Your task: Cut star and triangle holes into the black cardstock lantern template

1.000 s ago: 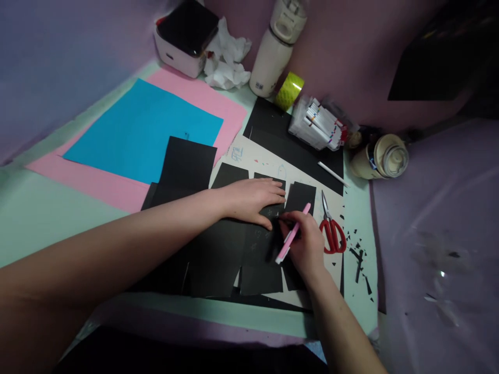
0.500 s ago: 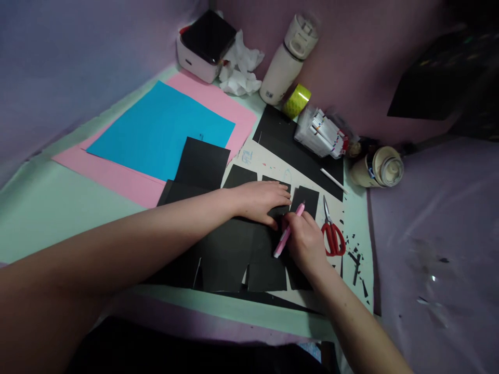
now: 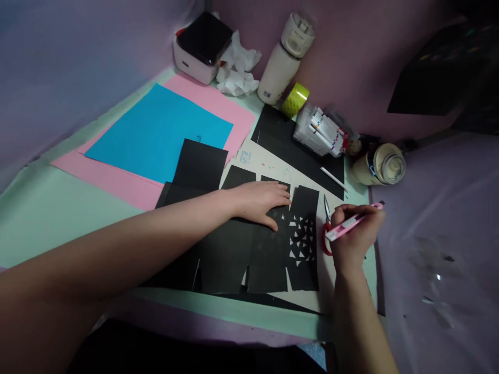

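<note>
The black paper sheet [image 3: 249, 249], cut into panels along its near and far edges, lies flat on a pale cutting board [image 3: 268, 161] near the front of the bench [image 3: 47, 208]. A second ago the right hand [image 3: 354, 236] was bent over the sheet's right-hand panel with the pink craft knife [image 3: 349, 222] tipped down onto it; now that hand has drawn off to the right, past the sheet's edge, and hangs above the red-handled scissors [image 3: 329, 234]. Its fingers are closed around the knife, which now lies nearly level, pointing away to the right. With the hand gone, the panel shows a cluster of small triangular cut-outs [image 3: 302, 240], the pale board visible through them. The left hand [image 3: 259, 202] has scarcely moved: it lies flat, fingers spread and holding nothing, pressing the sheet down just left of the cut-outs.

I read this as a pause in the cutting, the blade lifted clear while the sheet is kept pinned. Tiny black offcuts are scattered on the bench just beyond the scissors.

Further back lie a blue sheet [image 3: 156, 130] on a pink sheet [image 3: 113, 176], another black sheet [image 3: 288, 140], a white pencil [image 3: 333, 179], a roll of yellow tape [image 3: 295, 99], a cream bottle [image 3: 283, 59] and a tipped jar [image 3: 380, 165].
</note>
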`<action>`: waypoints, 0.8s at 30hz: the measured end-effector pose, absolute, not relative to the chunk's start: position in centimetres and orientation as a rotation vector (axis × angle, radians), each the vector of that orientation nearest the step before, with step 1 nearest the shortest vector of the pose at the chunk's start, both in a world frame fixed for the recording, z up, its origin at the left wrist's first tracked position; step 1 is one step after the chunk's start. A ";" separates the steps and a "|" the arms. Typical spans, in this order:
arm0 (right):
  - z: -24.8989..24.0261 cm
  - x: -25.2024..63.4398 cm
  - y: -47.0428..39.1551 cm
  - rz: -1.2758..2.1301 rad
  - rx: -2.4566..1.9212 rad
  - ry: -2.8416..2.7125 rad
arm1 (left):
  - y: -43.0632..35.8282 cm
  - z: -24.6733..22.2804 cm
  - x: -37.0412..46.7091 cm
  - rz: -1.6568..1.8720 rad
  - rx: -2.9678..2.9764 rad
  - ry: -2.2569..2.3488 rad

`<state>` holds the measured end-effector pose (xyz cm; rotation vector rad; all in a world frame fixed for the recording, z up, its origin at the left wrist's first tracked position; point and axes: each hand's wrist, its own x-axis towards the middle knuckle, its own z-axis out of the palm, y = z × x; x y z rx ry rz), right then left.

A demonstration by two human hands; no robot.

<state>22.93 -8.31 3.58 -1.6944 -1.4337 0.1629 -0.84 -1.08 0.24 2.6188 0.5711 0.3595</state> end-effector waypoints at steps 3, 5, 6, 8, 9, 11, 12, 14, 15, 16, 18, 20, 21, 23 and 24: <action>3.1 22.8 -8.3 0.007 -1.797 -1.415 | -1.0 0.1 -0.9 0.362 2.630 0.578; 2.4 22.7 -8.4 0.062 -1.809 -1.434 | -1.1 0.0 -0.9 0.397 2.650 0.586; 2.0 22.7 -8.4 0.135 -1.800 -1.461 | -1.1 0.0 -1.0 0.425 2.665 0.594; 1.4 22.8 -8.5 0.299 -1.793 -1.525 | -1.2 0.0 -1.1 0.480 2.692 0.622; 1.1 22.8 -8.6 0.360 -1.804 -1.555 | -1.2 0.0 -1.1 0.498 2.699 0.652; 0.8 23.0 -8.6 0.396 -1.860 -1.585 | -1.3 -0.1 -1.1 0.517 2.667 0.768; 0.8 23.0 -8.6 0.390 -1.894 -1.592 | -1.3 -0.1 -1.0 0.539 2.627 0.858; 0.8 23.0 -8.4 0.368 -1.957 -1.598 | -1.3 -0.2 -0.8 0.605 2.533 1.013; 0.9 23.1 -8.2 0.366 -1.977 -1.599 | -1.2 -0.2 -0.7 0.628 2.516 1.055; 1.0 23.2 -8.0 0.371 -1.984 -1.596 | -1.2 -0.2 -0.6 0.645 2.512 1.076; 1.1 23.5 -7.6 0.417 -1.961 -1.574 | -1.1 -0.2 -0.5 0.659 2.530 1.078; 1.2 23.9 -7.2 0.470 -1.920 -1.549 | -1.1 -0.2 -0.4 0.661 2.554 1.060; 1.1 24.0 -7.0 0.491 -1.897 -1.524 | -1.1 -0.1 -0.4 0.662 2.566 1.051; 1.0 24.3 -6.8 0.546 -1.834 -1.433 | -1.2 0.0 -0.3 0.668 2.588 1.038; 0.8 24.3 -6.7 0.588 -1.786 -1.378 | -1.3 0.1 -0.3 0.675 2.598 1.036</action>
